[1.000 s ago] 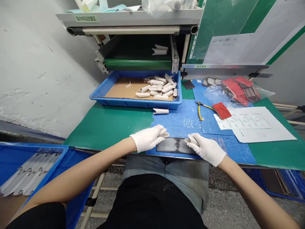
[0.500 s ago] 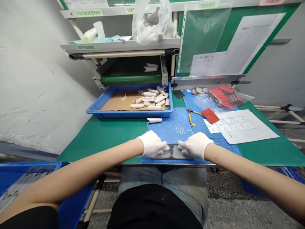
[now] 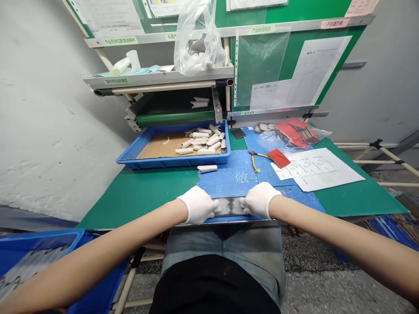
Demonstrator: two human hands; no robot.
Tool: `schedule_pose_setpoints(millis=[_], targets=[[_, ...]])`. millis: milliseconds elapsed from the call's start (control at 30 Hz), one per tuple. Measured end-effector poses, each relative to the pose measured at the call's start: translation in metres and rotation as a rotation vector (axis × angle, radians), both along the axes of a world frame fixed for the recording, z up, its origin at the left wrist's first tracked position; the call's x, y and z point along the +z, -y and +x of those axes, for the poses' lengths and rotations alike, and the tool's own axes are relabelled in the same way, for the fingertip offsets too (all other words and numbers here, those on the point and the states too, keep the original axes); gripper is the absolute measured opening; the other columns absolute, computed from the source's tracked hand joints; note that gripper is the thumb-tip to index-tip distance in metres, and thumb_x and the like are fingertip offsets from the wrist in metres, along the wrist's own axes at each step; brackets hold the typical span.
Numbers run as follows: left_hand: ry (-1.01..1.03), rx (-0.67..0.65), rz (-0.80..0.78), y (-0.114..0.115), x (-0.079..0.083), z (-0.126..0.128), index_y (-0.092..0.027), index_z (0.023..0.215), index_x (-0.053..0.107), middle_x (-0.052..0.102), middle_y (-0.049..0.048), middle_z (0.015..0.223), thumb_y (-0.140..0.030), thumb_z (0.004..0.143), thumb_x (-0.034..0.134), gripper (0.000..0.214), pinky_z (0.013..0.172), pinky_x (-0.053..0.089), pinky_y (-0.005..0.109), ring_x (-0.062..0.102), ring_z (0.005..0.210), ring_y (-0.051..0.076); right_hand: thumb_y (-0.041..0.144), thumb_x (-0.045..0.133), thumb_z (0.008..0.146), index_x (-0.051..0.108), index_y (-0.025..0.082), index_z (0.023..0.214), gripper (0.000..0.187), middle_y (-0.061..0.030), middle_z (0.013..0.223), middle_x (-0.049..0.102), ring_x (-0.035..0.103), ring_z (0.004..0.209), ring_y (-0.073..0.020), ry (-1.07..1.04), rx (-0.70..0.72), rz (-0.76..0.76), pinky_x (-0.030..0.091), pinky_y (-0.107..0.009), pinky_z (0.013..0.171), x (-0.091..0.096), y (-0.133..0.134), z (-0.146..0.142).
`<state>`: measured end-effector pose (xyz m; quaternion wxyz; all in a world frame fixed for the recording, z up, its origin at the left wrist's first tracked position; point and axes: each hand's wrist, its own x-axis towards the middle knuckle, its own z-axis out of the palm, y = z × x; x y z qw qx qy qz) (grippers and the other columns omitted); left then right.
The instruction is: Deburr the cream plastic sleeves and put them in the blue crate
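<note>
My left hand (image 3: 198,205), in a white glove, has its fingers curled at the left end of a flat dark grey strip with pale dusty patches (image 3: 229,206). At the strip's right end, my gloved right hand (image 3: 261,200) is closed in the same way. The strip looks like sandpaper and lies along the front edge of a worn blue sheet (image 3: 219,185). Beyond the left hand sits one pale half-tube piece (image 3: 207,168) with a notched end. Whether the fingers also pinch something small against the strip is hidden.
A blue tray (image 3: 170,163) with several pale pieces stands under a green conveyor (image 3: 176,117). Yellow-handled pliers (image 3: 255,162), a red pad (image 3: 279,158), a black pad (image 3: 238,133), papers (image 3: 327,174) and a bag of red pads (image 3: 294,133) lie at the right.
The camera view has tilted up and shifted, so the bench things appear further left. Both hands stay on the grey strip, with a slightly wider gap between their fingertips.
</note>
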<state>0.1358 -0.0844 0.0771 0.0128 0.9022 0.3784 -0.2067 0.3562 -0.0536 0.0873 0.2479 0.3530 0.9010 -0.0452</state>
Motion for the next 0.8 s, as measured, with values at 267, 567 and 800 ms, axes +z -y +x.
schedule_pose_setpoints(millis=[267,567,800], targets=[[-0.019,0.069,0.024,0.015,0.014,-0.042,-0.029,0.109,0.072,0.078,0.0075,0.079,-0.037,0.098,0.063,0.017,0.064,0.047,0.031,0.075,0.067,0.028,0.051,0.059,0.102,0.083,0.029,0.119,0.037,-0.0142,0.102,0.084,0.081,0.097,-0.0358,0.041,-0.087,0.017,0.053,-0.040,0.075,0.011,0.003,0.043],[0.074,0.251,0.161,0.015,0.011,-0.045,-0.017,0.115,0.067,0.077,0.0178,0.106,-0.051,0.112,0.035,0.047,0.073,0.053,0.038,0.078,0.091,0.034,0.056,0.046,0.109,0.065,0.016,0.124,0.046,-0.0202,0.116,0.077,0.077,0.098,-0.0333,-0.142,-0.294,0.049,0.052,-0.039,0.079,-0.004,-0.010,0.057],[0.077,0.327,0.045,-0.001,-0.011,-0.036,-0.015,0.139,0.055,0.077,0.0142,0.099,-0.046,0.108,0.051,0.044,0.071,0.055,0.040,0.078,0.084,0.036,0.053,0.053,0.108,0.050,0.021,0.148,0.051,-0.0155,0.118,0.077,0.077,0.096,-0.0327,-0.167,-0.281,-0.047,0.048,-0.037,0.078,-0.027,-0.016,0.052]])
